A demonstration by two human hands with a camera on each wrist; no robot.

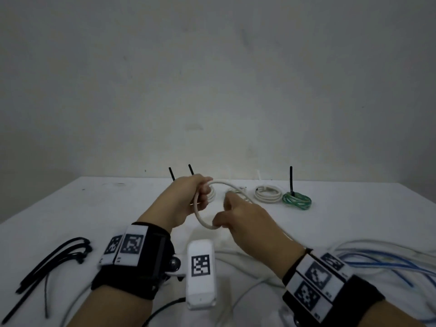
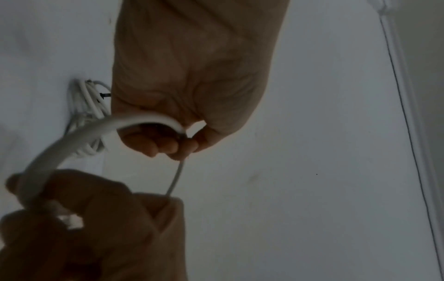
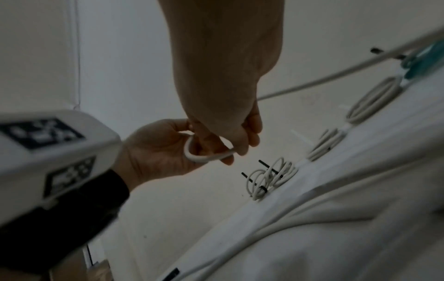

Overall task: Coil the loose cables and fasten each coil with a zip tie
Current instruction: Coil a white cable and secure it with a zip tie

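A white cable (image 1: 200, 217) is bent into a single loop above the table. My left hand (image 1: 203, 194) grips the top of the loop, fingers curled round it. Just to the right, my right hand (image 1: 220, 219) pinches the loop's lower end between thumb and fingers. In the left wrist view the left hand's fingers (image 2: 163, 145) wrap the cable (image 2: 96, 133), and the right hand (image 2: 79, 205) holds it lower left. The right wrist view shows both hands on the loop (image 3: 204, 156). Black zip ties (image 1: 54, 260) lie at the near left.
Tied coils stand along the table's far edge: a white coil (image 1: 269, 195), a green coil (image 1: 296, 201) with an upright black tie tail, and further white coils (image 3: 269, 177) partly behind my hands. Loose white and blue cables (image 1: 377, 258) pile at the near right.
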